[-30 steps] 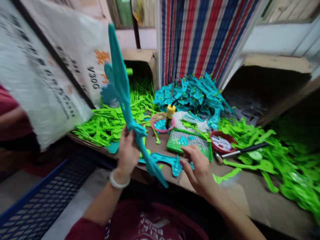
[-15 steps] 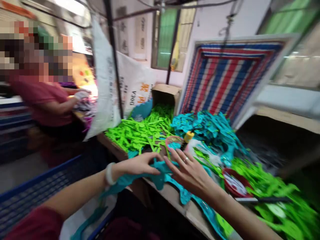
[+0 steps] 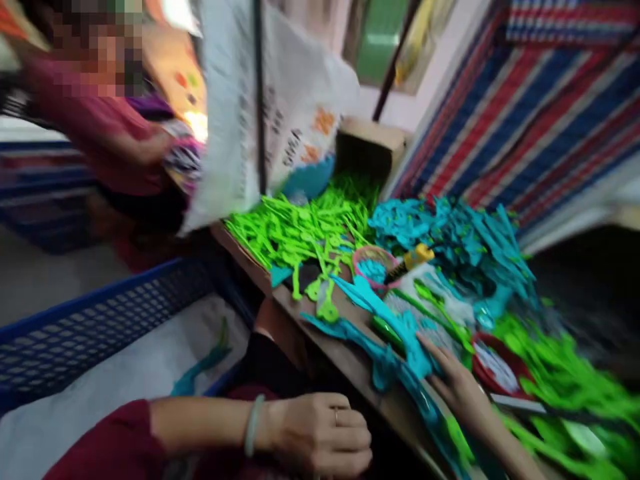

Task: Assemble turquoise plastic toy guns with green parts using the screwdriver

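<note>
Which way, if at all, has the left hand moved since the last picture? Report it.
Yes: the left hand is now farther from the pink bowl, back toward the person's body.

You are in what looks like a small assembly workshop: green parts [image 3: 300, 230] and blue parts [image 3: 453, 237] heap your workbench [image 3: 340, 353], a plastic crate [image 3: 125, 307] stands alongside, a printed sack [image 3: 305, 87] hangs near, and, though blurred, a co-worker [image 3: 107, 130] seems busy beyond.

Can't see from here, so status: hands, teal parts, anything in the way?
Left hand curled, nothing visible in it. Right hand touching teal part, grip unclear. Second teal part along table edge, close by.
</note>
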`<move>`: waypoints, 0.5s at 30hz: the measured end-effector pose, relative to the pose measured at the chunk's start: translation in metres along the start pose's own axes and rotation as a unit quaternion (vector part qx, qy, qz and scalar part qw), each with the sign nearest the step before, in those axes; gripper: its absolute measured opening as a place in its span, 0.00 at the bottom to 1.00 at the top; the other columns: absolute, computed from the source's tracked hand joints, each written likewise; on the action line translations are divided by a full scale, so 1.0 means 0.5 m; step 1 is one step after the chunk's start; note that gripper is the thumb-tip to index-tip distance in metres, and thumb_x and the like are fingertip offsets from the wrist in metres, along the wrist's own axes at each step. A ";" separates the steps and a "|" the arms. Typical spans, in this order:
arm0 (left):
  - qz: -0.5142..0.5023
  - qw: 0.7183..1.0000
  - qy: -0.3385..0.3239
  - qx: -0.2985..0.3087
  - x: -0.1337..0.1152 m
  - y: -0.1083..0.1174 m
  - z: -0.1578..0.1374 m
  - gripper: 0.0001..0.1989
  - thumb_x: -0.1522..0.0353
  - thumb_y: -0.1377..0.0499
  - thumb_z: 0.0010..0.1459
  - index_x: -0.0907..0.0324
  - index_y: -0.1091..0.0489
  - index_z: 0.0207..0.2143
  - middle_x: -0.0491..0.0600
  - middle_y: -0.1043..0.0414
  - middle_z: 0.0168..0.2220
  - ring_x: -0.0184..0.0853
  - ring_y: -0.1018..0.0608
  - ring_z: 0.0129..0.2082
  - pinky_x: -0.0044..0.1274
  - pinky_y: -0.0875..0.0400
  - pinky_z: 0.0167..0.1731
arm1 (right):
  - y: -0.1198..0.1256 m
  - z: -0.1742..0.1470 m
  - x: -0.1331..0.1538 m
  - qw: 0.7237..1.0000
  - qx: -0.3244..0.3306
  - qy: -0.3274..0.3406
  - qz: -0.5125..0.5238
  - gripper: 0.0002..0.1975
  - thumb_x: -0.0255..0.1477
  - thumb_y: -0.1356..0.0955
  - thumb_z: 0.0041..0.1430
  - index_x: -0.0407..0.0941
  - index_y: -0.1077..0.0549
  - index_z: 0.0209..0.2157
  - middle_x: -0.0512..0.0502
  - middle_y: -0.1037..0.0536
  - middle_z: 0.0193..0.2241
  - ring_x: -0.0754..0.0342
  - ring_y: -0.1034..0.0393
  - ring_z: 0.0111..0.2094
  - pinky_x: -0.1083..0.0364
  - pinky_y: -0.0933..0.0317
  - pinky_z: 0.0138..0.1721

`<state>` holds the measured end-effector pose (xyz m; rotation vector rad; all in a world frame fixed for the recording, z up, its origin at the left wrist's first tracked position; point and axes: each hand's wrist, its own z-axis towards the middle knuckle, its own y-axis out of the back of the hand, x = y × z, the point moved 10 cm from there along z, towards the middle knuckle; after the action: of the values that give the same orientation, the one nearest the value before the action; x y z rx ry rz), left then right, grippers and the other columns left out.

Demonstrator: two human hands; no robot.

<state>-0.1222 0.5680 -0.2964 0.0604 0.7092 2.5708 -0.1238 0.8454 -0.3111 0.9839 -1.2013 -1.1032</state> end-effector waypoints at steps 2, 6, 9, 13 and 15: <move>-0.042 0.991 0.089 0.085 -0.002 -0.087 -0.050 0.05 0.72 0.45 0.64 0.57 0.31 0.41 0.51 0.22 0.39 0.35 0.21 0.37 0.25 0.26 0.36 | -0.034 -0.004 -0.007 0.998 0.039 -0.041 0.022 0.31 0.27 0.40 0.65 0.50 0.44 0.68 0.39 0.26 0.45 0.45 0.25 0.44 0.46 0.29 0.47; -0.096 0.951 0.291 0.046 0.064 -0.103 -0.113 0.08 0.74 0.46 0.64 0.61 0.31 0.44 0.54 0.23 0.40 0.37 0.21 0.38 0.28 0.25 0.40 | -0.078 0.019 -0.003 0.994 0.085 -0.046 0.043 0.32 0.25 0.39 0.64 0.51 0.46 0.69 0.41 0.30 0.44 0.47 0.27 0.43 0.46 0.30 0.47; -0.109 0.935 0.336 0.048 0.096 -0.090 -0.139 0.08 0.74 0.46 0.64 0.60 0.30 0.44 0.55 0.24 0.41 0.38 0.21 0.39 0.28 0.25 0.40 | -0.096 0.034 0.008 0.992 0.115 -0.023 0.042 0.34 0.22 0.39 0.63 0.53 0.47 0.69 0.41 0.31 0.44 0.48 0.28 0.42 0.45 0.30 0.46; -0.137 0.911 0.385 0.054 0.123 -0.086 -0.177 0.09 0.76 0.46 0.64 0.60 0.29 0.44 0.54 0.25 0.42 0.37 0.22 0.41 0.27 0.26 0.41 | -0.121 0.042 0.010 0.988 0.146 -0.018 0.040 0.34 0.23 0.40 0.64 0.54 0.49 0.70 0.40 0.32 0.46 0.47 0.28 0.42 0.45 0.30 0.45; -0.160 0.896 0.410 0.054 0.131 -0.093 -0.196 0.10 0.76 0.47 0.64 0.60 0.30 0.45 0.55 0.25 0.43 0.37 0.22 0.42 0.27 0.26 0.42 | -0.132 0.041 0.009 0.986 0.156 -0.020 0.046 0.33 0.25 0.40 0.66 0.55 0.51 0.70 0.40 0.32 0.47 0.46 0.28 0.43 0.44 0.30 0.45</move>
<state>-0.1764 0.5862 -0.4097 -1.0692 1.0390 2.1671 -0.1517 0.8278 -0.3720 1.1342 -1.4672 -0.8808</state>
